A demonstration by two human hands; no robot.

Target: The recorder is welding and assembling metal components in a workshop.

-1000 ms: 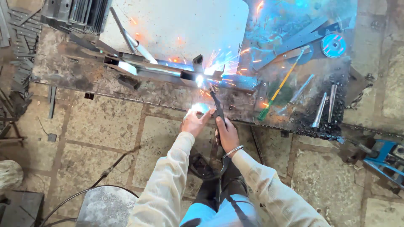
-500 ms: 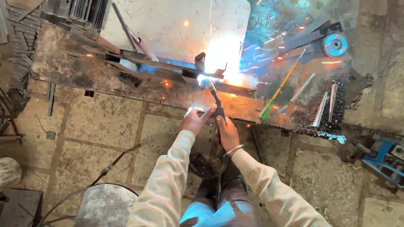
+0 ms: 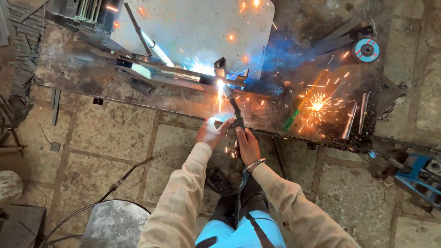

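Welding torch (image 3: pixel 235 115), black and slim, pointed up at a metal frame (image 3: pixel 183 73) lying on the steel desk (image 3: pixel 82 78), its tip glowing white with sparks scattering. From the head view, the right hand (image 3: pixel 248 146) had its fingers clenched around the torch handle. The left hand (image 3: pixel 211 132) cupped just beside it, fingers curled, touching the handle. A green-handled tool (image 3: pixel 291 120) lay nearby.

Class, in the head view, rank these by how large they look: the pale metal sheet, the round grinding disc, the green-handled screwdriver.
1. Pale metal sheet, by far the largest.
2. and 3. Green-handled screwdriver and round grinding disc: the screwdriver is longer, the disc wider, so no firm order.
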